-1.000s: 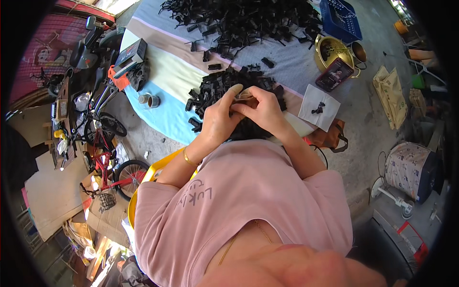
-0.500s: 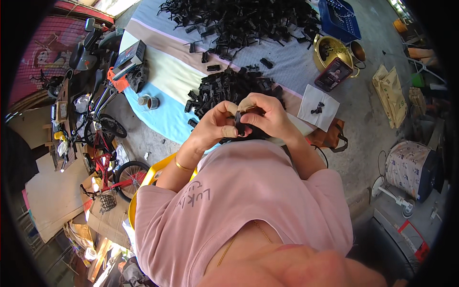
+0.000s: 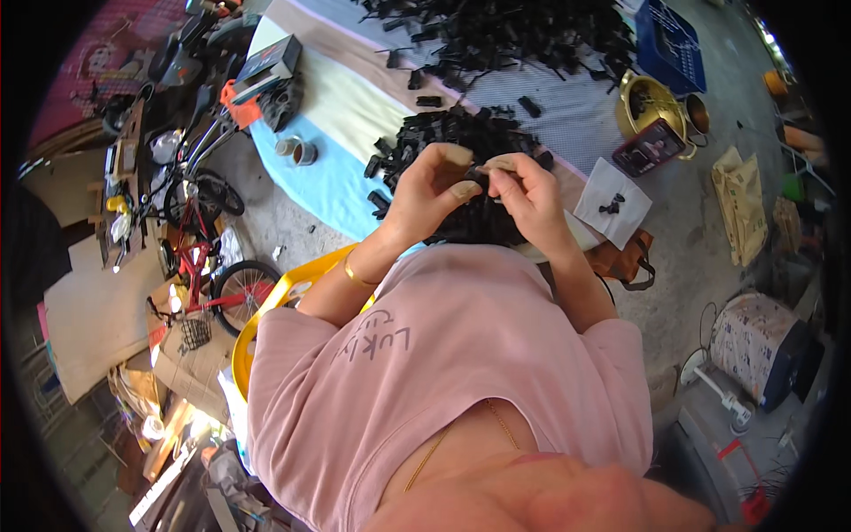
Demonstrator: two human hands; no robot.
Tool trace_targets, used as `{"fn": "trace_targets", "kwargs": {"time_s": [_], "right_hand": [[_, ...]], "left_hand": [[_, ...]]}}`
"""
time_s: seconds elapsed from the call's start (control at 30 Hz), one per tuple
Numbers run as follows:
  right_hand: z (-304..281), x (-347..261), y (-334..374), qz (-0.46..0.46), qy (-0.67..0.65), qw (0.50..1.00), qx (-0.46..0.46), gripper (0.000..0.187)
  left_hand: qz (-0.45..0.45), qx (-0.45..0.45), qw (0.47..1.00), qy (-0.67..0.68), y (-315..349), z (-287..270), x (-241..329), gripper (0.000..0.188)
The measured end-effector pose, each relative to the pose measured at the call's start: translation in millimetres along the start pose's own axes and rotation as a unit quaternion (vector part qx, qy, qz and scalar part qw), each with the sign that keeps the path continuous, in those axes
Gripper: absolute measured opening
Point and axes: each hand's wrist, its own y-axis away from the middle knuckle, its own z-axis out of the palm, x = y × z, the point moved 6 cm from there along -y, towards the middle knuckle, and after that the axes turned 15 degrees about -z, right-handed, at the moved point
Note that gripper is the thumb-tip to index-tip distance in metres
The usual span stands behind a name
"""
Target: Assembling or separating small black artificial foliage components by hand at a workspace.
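My left hand (image 3: 433,192) is curled, its thumb and fingers closed around a small black plastic piece (image 3: 480,180) that is mostly hidden by the fingertips. From the other side my right hand (image 3: 529,192) pinches at the same spot, fingertips pressed together; what they grip is too small to make out. Both hands are held over a near heap of black plastic pieces (image 3: 412,142), close to my body. Farther off on the cloth spreads a larger heap of similar black parts (image 3: 523,40).
A striped cloth (image 3: 341,115) covers the work surface. To the right lie a white paper (image 3: 589,202) with small black bits (image 3: 612,206), a phone (image 3: 649,149), a gold-coloured pot (image 3: 631,93) and a blue basket (image 3: 671,53). Jars (image 3: 297,151) and a box (image 3: 269,62) sit left.
The view has shifted, so the surroundings sit differently. The black piece, earlier upright between both thumbs, is now mostly covered. My right hand has changed to a fingertip pinch pointing left.
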Motion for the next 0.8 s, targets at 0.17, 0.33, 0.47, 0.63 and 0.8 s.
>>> {"fn": "trace_targets", "kwargs": {"time_s": [0.17,0.33,0.47,0.63,0.8], "right_hand": [[-2,1,1,0.040,0.017,0.999,-0.010,0.011],[4,0,0,0.046,0.037,0.998,-0.031,0.012],[7,6,3,0.069,0.030,0.996,-0.044,0.012],[13,39,9,0.138,-0.048,0.988,-0.046,0.013],[4,44,-6,0.147,0.029,0.979,-0.138,0.012]], "left_hand": [[-0.003,0.017,0.998,-0.056,0,0,0,0.031],[0.014,0.043,0.998,-0.049,3,-2,-2,0.028],[0.094,0.078,0.989,-0.080,3,-4,-3,0.023],[0.214,0.159,0.935,-0.232,8,-2,10,0.018],[0.201,0.175,0.922,-0.279,0,-9,5,0.026]]}}
